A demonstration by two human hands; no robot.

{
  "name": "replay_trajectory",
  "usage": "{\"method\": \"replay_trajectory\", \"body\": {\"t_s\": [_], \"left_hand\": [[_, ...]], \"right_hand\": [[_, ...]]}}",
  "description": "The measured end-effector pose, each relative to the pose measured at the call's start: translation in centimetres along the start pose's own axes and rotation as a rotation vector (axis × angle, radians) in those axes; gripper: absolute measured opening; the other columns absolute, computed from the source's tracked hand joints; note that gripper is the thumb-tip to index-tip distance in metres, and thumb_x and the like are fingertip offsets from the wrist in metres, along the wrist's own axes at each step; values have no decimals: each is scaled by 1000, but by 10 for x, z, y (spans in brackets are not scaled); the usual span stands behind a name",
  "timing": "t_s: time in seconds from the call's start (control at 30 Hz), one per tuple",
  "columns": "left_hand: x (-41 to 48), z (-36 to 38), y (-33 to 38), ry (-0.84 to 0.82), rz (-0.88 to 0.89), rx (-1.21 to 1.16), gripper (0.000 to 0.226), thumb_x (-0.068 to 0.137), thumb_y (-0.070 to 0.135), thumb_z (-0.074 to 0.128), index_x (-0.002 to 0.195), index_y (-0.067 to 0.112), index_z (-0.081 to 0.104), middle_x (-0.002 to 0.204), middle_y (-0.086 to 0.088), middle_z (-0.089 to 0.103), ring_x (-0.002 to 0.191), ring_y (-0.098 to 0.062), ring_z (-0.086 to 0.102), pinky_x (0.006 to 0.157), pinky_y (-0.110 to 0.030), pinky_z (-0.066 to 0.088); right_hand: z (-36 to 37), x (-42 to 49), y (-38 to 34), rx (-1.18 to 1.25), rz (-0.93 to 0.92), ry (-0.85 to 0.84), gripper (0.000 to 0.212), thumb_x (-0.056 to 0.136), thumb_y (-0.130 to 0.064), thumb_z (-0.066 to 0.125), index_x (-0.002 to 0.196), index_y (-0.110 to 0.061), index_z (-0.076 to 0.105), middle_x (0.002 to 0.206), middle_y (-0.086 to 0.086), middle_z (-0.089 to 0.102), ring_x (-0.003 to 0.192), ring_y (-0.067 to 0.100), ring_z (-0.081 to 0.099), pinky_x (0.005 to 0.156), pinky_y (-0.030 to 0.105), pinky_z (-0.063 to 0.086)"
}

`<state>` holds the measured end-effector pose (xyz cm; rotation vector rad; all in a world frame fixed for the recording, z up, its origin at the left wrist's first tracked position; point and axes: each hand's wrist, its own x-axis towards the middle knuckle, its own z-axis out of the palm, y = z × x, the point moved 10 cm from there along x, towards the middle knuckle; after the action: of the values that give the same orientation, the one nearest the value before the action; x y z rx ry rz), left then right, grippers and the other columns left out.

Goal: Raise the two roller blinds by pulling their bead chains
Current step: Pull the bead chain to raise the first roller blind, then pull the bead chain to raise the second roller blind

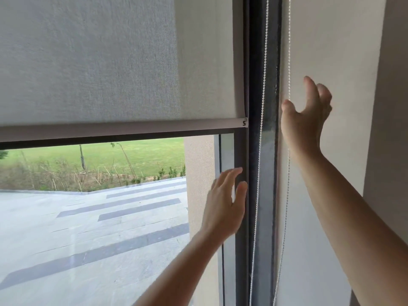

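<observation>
Grey roller blind (110,62) hangs part-raised left of the bead chains (261,120), and with the left hand (223,206) and right hand (306,115) both spread open, gripping nothing, a hasty grab could catch the wrong strand and lower it.

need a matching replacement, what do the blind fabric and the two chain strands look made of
Blind fabric: a grey woven textile, matte, with fine weave texture showing. Chain strands: small white beads on a cord, probably plastic, though the blur leaves metal possible.
</observation>
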<state>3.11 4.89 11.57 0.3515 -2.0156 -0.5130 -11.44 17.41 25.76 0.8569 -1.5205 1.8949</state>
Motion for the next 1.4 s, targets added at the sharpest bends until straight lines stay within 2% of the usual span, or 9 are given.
{"method": "replay_trajectory", "body": {"t_s": [0.13,0.23,0.3,0.53,0.63,0.8,1.1,1.27,1.4], "left_hand": [[22,-92,-10,86,116,364,48,97,42,24,136,23,46,144,0,49,130,-16,44,104,-39,35],[15,-145,-41,53,91,624,53,95,48,20,138,26,42,148,2,43,133,-18,41,106,-45,34],[1,-182,-68,62,19,697,55,94,50,18,140,28,38,152,3,37,136,-17,37,108,-45,32],[-82,-328,-152,140,-246,765,63,88,59,19,142,30,36,156,4,29,141,-17,29,113,-42,31],[-118,-396,-172,177,-326,783,66,85,61,19,138,29,40,154,5,32,139,-17,32,110,-35,29],[-172,-514,-196,193,-383,848,52,90,50,31,134,28,47,153,4,34,137,-18,36,109,-36,32],[-282,-707,-231,264,-506,947,40,97,41,39,135,29,43,152,7,33,130,-15,46,102,-40,43],[-327,-804,-255,342,-585,967,49,91,46,33,134,25,44,151,5,36,128,-16,47,100,-36,42],[-350,-875,-290,370,-621,998,51,91,49,30,132,23,47,150,4,36,127,-15,49,100,-42,46]], "right_hand": [[24,-21,-43,-17,-295,-24,54,86,-15,44,140,-18,40,154,14,25,143,25,20,111,26,14],[73,-59,-55,75,-396,-193,48,91,-19,42,139,-17,43,154,14,27,143,23,23,117,38,19],[114,-91,-57,107,-408,-331,45,94,-25,41,140,-21,41,157,10,24,145,21,20,117,36,17],[253,-233,-86,186,-281,-737,63,86,-54,27,142,-27,35,159,5,18,146,24,13,116,42,16],[296,-295,-127,242,-256,-849,57,89,-49,33,142,-27,36,159,6,20,145,24,15,116,43,17],[356,-389,-214,335,-254,-943,48,96,-33,44,143,-29,35,158,5,21,145,20,17,114,38,17],[457,-569,-358,535,-229,-1135,48,96,-30,45,143,-29,35,157,4,24,144,20,23,111,34,21],[512,-651,-436,628,-236,-1223,48,96,-30,45,142,-28,36,157,4,25,143,21,24,111,35,22],[562,-708,-488,682,-250,-1269,47,96,-30,45,143,-29,35,157,3,25,143,20,24,112,37,24]]}}
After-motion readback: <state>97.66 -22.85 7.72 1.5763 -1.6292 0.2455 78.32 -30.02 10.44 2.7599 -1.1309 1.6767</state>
